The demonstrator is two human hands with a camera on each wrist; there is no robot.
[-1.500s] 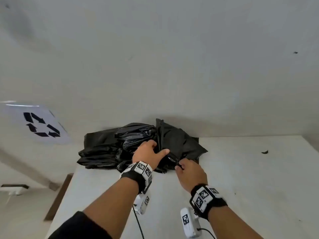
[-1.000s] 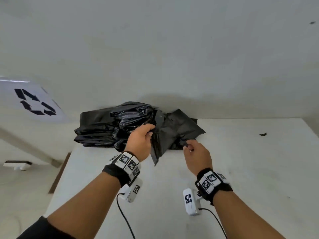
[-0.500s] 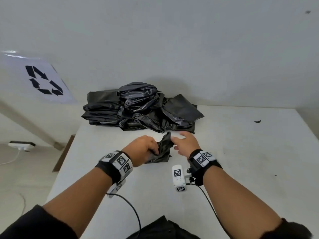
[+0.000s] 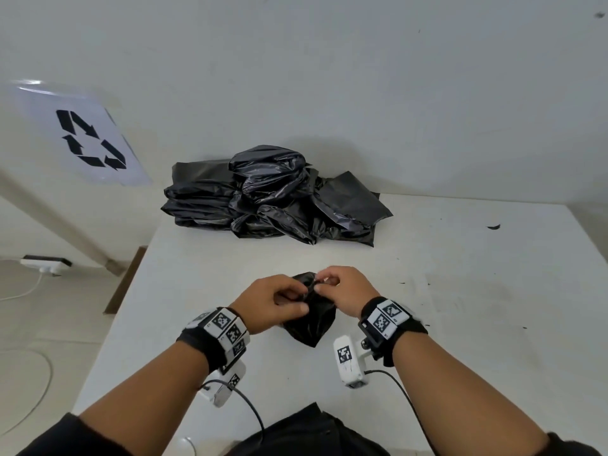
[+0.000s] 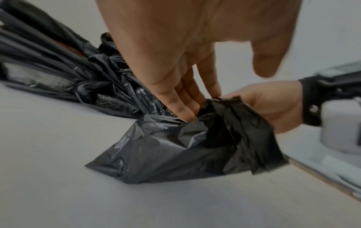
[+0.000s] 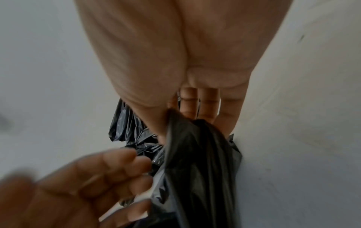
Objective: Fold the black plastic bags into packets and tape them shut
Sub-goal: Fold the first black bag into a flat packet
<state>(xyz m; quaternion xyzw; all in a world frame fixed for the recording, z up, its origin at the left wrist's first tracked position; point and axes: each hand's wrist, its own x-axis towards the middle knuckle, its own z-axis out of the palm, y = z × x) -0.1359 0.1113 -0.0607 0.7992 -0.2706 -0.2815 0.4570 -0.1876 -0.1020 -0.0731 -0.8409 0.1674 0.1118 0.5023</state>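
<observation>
A small crumpled black bag [image 4: 312, 319] rests on the white table [image 4: 460, 324] between my hands, its lower corner on the surface. My right hand [image 4: 324, 284] pinches the bag's bunched top edge between thumb and fingers [image 6: 171, 118]. My left hand [image 4: 296, 296] reaches in from the left. Its fingertips [image 5: 187, 113] press into a fold of the bag [image 5: 175, 146], and its thumb [image 5: 265, 64] stays clear of the plastic. The pile of black bags [image 4: 269, 195] lies at the table's far edge against the wall. No tape shows in any view.
A recycling sign [image 4: 88, 139] hangs on the left wall. A power strip [image 4: 46, 263] with a cable lies on the floor, left of the table. A black scrap [image 4: 493, 227] sits at the far right. Dark cloth [image 4: 306, 432] lies at the near edge.
One bag came off the pile and was brought to the near middle of the table. Both hands have closed in on its top, and it now hangs bunched from the right hand.
</observation>
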